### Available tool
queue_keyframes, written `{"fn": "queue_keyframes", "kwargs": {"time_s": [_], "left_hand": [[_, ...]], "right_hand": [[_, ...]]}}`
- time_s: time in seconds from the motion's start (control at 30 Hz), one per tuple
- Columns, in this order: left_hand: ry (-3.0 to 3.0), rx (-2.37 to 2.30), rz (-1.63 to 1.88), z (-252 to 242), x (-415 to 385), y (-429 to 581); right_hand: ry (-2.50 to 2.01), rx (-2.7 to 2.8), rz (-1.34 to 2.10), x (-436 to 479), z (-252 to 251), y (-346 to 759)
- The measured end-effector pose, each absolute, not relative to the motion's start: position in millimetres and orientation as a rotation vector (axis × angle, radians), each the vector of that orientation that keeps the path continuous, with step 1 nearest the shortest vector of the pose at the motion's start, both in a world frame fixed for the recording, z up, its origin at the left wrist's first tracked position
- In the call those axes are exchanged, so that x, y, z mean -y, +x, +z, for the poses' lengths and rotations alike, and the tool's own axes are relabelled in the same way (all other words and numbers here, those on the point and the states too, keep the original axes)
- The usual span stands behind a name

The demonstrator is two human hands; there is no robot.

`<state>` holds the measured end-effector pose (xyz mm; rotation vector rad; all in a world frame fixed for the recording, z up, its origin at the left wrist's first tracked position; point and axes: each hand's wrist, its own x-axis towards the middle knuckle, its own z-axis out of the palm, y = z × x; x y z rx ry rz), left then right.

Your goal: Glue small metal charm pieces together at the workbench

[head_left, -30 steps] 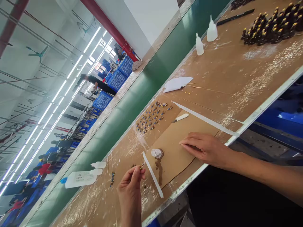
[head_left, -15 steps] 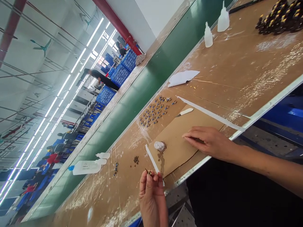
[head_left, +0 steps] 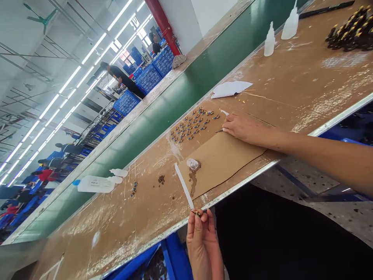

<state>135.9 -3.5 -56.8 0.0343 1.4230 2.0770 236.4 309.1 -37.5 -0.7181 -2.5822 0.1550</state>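
Note:
My left hand (head_left: 204,241), at the table's front edge, pinches a small dark and yellow piece (head_left: 198,213) between thumb and fingertips; its exact kind is too small to make out. My right hand (head_left: 243,128) is closed over the handle of a small knife (head_left: 219,131) lying at the far edge of the brown cardboard (head_left: 224,159). Only the dark blade shows; the pale handle is covered by my fingers. Beyond it sit rows of tiny blue and yellow figures (head_left: 190,124). A whitish lump (head_left: 192,164) stands on the cardboard with a wet brown stain beside it.
Small brown bits (head_left: 161,179) and a few more figures (head_left: 134,189) lie to the left, near a bottle with a blue cap (head_left: 96,184). White nozzle bottles (head_left: 269,41) and a dark pile (head_left: 349,33) are at upper right. A green belt (head_left: 163,112) runs behind. People work farther off.
My right hand has moved forward from above the cardboard onto the knife handle. My left hand still pinches the small piece and sits nearer the table edge. The view has shifted.

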Motion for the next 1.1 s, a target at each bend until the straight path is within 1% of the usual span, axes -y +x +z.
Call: {"fn": "queue_keyframes", "kwargs": {"time_s": [0.3,0.37,0.43,0.47,0.53,0.57,0.63,0.77,0.9,1.1], "left_hand": [[-0.002,-1.349,2.084,-68,8,130],[-0.009,-1.345,2.088,-66,8,132],[0.004,-1.351,2.084,-64,8,133],[0.016,-1.354,2.079,-62,8,134],[0.053,-1.353,2.052,-60,8,134],[0.073,-1.353,2.032,-59,8,133],[0.105,-1.36,2.007,-57,8,133],[0.109,-1.337,2.003,-54,9,134],[0.148,-1.275,1.996,-49,8,138],[0.258,-1.173,1.975,-51,7,141]], "right_hand": [[-0.798,2.44,0.334,-301,-32,239],[-0.807,2.391,0.405,-283,-24,241],[-0.791,2.341,0.548,-250,-14,245],[-0.748,2.328,0.686,-230,-9,246],[-0.569,2.09,1.526,-186,-4,249],[-0.485,1.947,1.81,-166,-2,250],[-0.42,1.699,2.139,-135,-3,250],[-0.455,1.39,2.398,-116,-7,246],[-0.522,1.295,2.54,-119,-7,246],[-0.457,1.11,2.768,-116,-11,247]]}}
